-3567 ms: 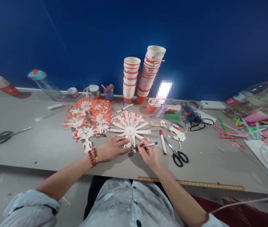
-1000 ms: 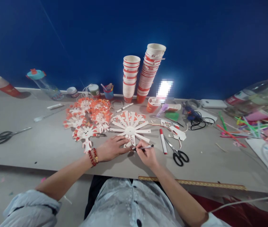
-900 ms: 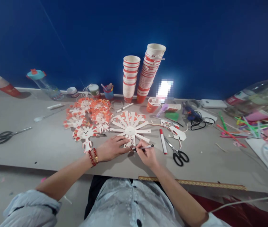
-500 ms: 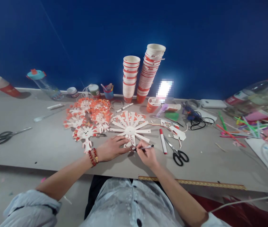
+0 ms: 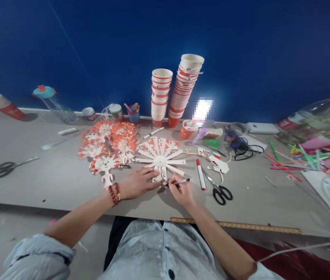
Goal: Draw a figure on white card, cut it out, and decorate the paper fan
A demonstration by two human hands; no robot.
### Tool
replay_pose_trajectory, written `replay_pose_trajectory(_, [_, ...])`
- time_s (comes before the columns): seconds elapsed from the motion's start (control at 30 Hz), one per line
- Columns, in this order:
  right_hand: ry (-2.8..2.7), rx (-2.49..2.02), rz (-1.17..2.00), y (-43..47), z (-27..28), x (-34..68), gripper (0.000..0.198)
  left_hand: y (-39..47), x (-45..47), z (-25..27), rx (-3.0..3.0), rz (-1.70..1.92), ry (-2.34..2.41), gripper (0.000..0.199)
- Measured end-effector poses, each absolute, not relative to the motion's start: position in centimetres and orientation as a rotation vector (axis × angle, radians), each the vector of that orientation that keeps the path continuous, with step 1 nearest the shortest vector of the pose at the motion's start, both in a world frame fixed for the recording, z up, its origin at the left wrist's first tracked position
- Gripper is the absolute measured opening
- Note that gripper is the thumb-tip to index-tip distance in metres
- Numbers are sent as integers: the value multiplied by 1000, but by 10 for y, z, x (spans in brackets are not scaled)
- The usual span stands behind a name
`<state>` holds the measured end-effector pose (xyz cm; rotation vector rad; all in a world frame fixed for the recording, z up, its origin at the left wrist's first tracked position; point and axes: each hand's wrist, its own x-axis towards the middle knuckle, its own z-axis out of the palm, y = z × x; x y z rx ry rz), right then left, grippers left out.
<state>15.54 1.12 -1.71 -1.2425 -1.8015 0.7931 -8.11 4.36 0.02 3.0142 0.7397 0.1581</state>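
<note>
A white paper cutout [image 5: 159, 160] with strips fanning out from a round centre lies on the table. Dark outlines are drawn on its lower tab. My left hand [image 5: 137, 183] lies flat with fingers stretched, the tips pressing on that tab. Pinched in my right hand [image 5: 180, 189] is a marker pen [image 5: 184, 181], its tip at the tab's lower right. To the right lie a red-and-white marker [image 5: 201, 175] and black-handled scissors [image 5: 220, 192]. Left of my left hand is a small paper figure [image 5: 106, 171] with a drawn face.
Several orange-and-white paper figures [image 5: 124, 136] pile up at the left. Behind stand two tall paper cup stacks [image 5: 159, 93] [image 5: 184, 89]. More scissors [image 5: 7, 169] lie far left; paper scraps [image 5: 220, 163], a black cord [image 5: 245, 149] and coloured sticks [image 5: 307, 155] are right.
Almost nothing differs. My right hand and the marker pen have shifted very slightly at the tab; my left hand stays in place.
</note>
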Motion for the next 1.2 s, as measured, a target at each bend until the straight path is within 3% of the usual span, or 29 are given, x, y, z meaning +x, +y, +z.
replay_pose_trajectory(0.8, [-1553,-1262,964,12,-19,157,12,44,-82,-3,3014,210,741,40])
replay_pose_trajectory(1.2, [-1736,-1291,833,12,-17,154,13,44,-82,-6,3005,257,724,40])
